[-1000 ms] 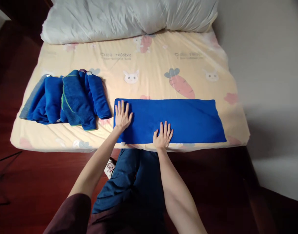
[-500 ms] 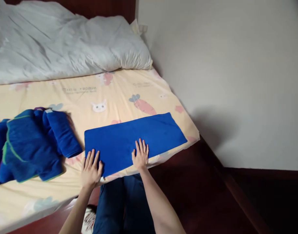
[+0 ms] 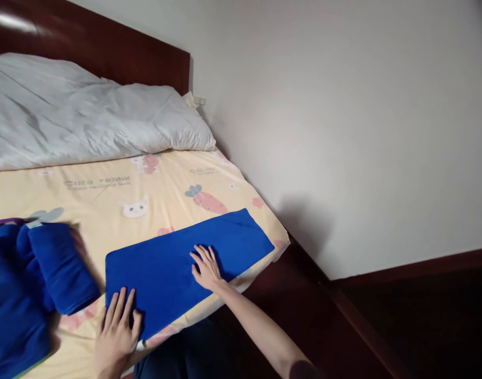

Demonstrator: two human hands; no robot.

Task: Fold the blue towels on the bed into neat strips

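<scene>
A blue towel (image 3: 158,279), folded into a long flat strip, lies along the edge of the bed. At its near left corner rests my left hand (image 3: 118,326), palm down with fingers stretched out. My right hand (image 3: 207,268) is over the middle of the strip, fingers spread and slightly bent, touching or just above the cloth. Left of the strip are a rolled blue cloth (image 3: 63,268) and a larger heap of blue cloth (image 3: 12,316) with green edging, cut off by the frame.
The bed (image 3: 94,210) has a pale yellow sheet printed with rabbits and carrots. A grey-white quilt (image 3: 107,116) lies before the dark wooden headboard (image 3: 118,42). A bare wall (image 3: 363,131) rises on the right above a dark floor (image 3: 272,300).
The view has swung up and right, so the bed sits lower and further left. My right hand has moved inward from the strip's near edge to its middle. My left hand stays at the corner.
</scene>
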